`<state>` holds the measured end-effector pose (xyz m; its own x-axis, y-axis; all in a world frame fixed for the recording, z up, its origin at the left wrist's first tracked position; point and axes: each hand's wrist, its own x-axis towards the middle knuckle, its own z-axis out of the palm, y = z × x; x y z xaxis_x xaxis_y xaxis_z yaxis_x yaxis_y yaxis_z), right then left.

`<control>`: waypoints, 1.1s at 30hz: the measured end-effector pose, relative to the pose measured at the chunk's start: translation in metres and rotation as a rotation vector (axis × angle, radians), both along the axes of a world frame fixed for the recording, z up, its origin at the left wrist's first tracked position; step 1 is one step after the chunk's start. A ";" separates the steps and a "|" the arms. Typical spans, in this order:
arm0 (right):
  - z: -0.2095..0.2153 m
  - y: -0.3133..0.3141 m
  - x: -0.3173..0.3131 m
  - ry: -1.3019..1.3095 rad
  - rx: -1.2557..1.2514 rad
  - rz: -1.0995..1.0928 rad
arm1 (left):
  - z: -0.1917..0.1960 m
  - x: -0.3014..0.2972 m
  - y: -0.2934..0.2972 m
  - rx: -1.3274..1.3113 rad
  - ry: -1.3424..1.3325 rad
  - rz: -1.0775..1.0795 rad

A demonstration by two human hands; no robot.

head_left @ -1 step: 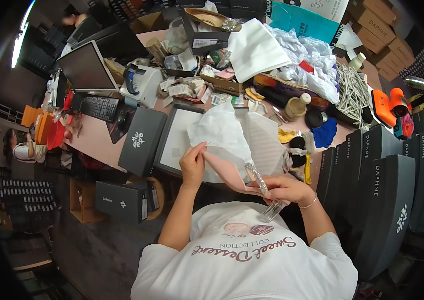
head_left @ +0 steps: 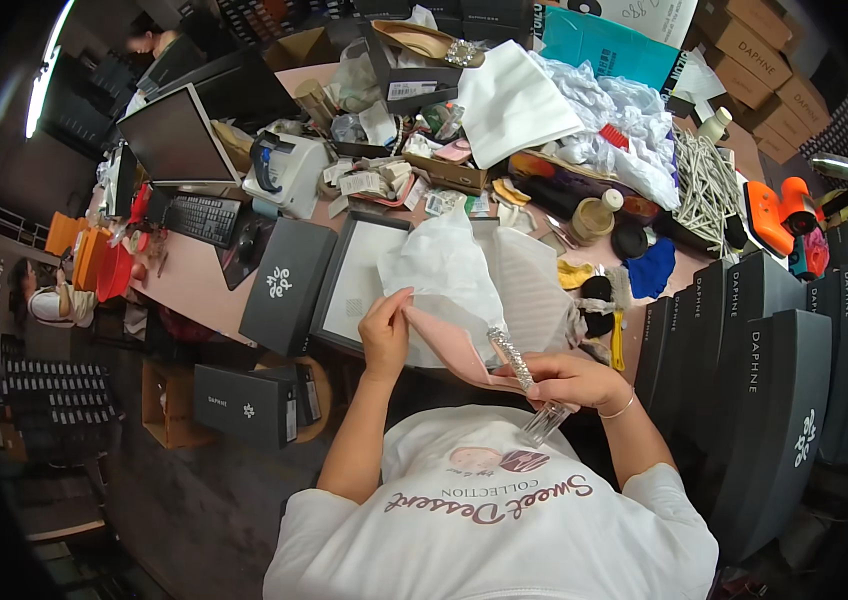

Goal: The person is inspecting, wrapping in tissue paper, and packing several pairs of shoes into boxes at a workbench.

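Note:
A pale pink pointed shoe point(head_left: 449, 345) with a sparkling rhinestone strap point(head_left: 510, 358) and a clear heel point(head_left: 546, 424) is held in front of my chest. At its toe, my left hand point(head_left: 384, 332) is closed in a pinch. My right hand point(head_left: 584, 382) grips the heel end, fingers wrapped beside the strap, with the heel sticking out below. Just beyond the shoe, white tissue paper point(head_left: 439, 258) covers part of an open dark grey shoebox point(head_left: 336, 275). The matching lid or box point(head_left: 289, 285) leans to its left. A white padded sheet point(head_left: 527, 285) lies to the right.
Shoeboxes point(head_left: 764, 390) stand stacked at my right. A keyboard point(head_left: 200, 217) and monitor point(head_left: 179, 138) are far left. Across the table are a label printer point(head_left: 289, 172), a jar point(head_left: 592, 220), a blue cloth point(head_left: 650, 268), white sticks point(head_left: 709, 185) and an orange tool point(head_left: 766, 213). Another person point(head_left: 44, 292) sits far left.

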<state>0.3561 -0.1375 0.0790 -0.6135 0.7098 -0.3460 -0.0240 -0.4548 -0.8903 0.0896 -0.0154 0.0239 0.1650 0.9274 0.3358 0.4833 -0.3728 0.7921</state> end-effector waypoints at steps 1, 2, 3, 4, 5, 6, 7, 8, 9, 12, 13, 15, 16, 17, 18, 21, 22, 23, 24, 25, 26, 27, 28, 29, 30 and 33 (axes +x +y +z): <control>0.011 0.004 -0.006 -0.015 -0.104 -0.042 | 0.002 -0.007 -0.002 0.047 -0.006 0.012; 0.012 0.008 -0.010 -0.077 0.091 0.002 | 0.004 -0.015 -0.003 0.093 -0.012 0.022; 0.011 0.012 -0.013 -0.138 0.287 0.046 | 0.006 -0.019 -0.001 0.071 -0.034 0.065; 0.012 0.017 -0.016 -0.199 0.483 0.090 | 0.009 -0.024 0.002 0.050 -0.056 0.110; 0.020 0.020 -0.018 -0.275 0.396 0.138 | 0.013 -0.027 0.003 0.031 -0.073 0.155; 0.019 0.023 -0.023 -0.316 0.433 0.125 | 0.020 -0.030 0.002 0.047 -0.027 0.115; 0.017 0.026 -0.030 -0.357 0.470 0.113 | 0.028 -0.032 -0.003 0.062 0.019 0.076; 0.015 0.026 -0.037 -0.403 0.500 0.099 | 0.032 -0.032 -0.010 0.069 0.061 0.035; 0.014 0.027 -0.046 -0.469 0.576 0.075 | 0.031 -0.029 -0.015 0.073 0.082 -0.020; 0.005 0.036 -0.083 -0.620 0.782 -0.017 | 0.045 -0.015 -0.032 0.107 0.066 -0.037; -0.006 0.042 -0.093 -0.644 0.840 -0.063 | 0.052 -0.013 -0.035 0.145 0.084 -0.118; -0.047 0.057 -0.103 -0.775 0.950 -0.082 | 0.062 -0.013 -0.041 0.223 0.124 -0.263; -0.054 0.063 -0.101 -0.579 0.589 -0.099 | 0.058 -0.018 -0.043 0.212 0.158 -0.252; -0.057 0.072 -0.092 -0.380 0.237 -0.121 | 0.051 -0.022 -0.040 0.211 0.192 -0.248; -0.061 0.078 -0.084 -0.173 -0.112 -0.129 | 0.043 -0.029 -0.039 0.207 0.226 -0.237; -0.057 0.068 -0.092 0.372 -0.377 -0.451 | 0.032 -0.031 -0.049 0.191 0.181 -0.185; -0.052 0.066 -0.098 0.468 -0.432 -0.497 | 0.033 -0.027 -0.055 0.196 0.152 -0.171; -0.068 0.064 -0.103 0.472 -0.384 -0.577 | 0.036 -0.018 -0.056 0.169 0.053 -0.107; -0.065 0.067 -0.111 0.527 -0.354 -0.681 | 0.039 -0.012 -0.054 0.231 0.049 -0.113; -0.062 0.070 -0.122 0.582 -0.323 -0.784 | 0.043 -0.005 -0.052 0.293 0.045 -0.118; -0.059 0.071 -0.131 0.638 -0.296 -0.885 | 0.046 0.000 -0.053 0.351 0.046 -0.121; -0.071 0.072 -0.137 0.498 -0.167 -0.968 | 0.049 0.007 -0.054 0.363 0.053 -0.205; -0.076 0.072 -0.137 0.472 -0.175 -0.987 | 0.047 0.012 -0.057 0.339 0.043 -0.267; -0.079 0.075 -0.133 0.452 -0.176 -1.004 | 0.041 0.016 -0.061 0.318 0.037 -0.278; -0.076 0.080 -0.129 0.431 -0.170 -1.016 | 0.035 0.016 -0.065 0.304 0.029 -0.285; -0.140 0.075 -0.116 0.479 0.163 -0.809 | 0.035 0.031 -0.071 0.338 0.036 -0.414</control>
<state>0.2398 -0.0621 -0.0611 0.0341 0.9984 -0.0443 -0.6556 -0.0111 -0.7550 0.1207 -0.0860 0.0585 0.5106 0.6238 0.5917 0.2665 -0.7692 0.5808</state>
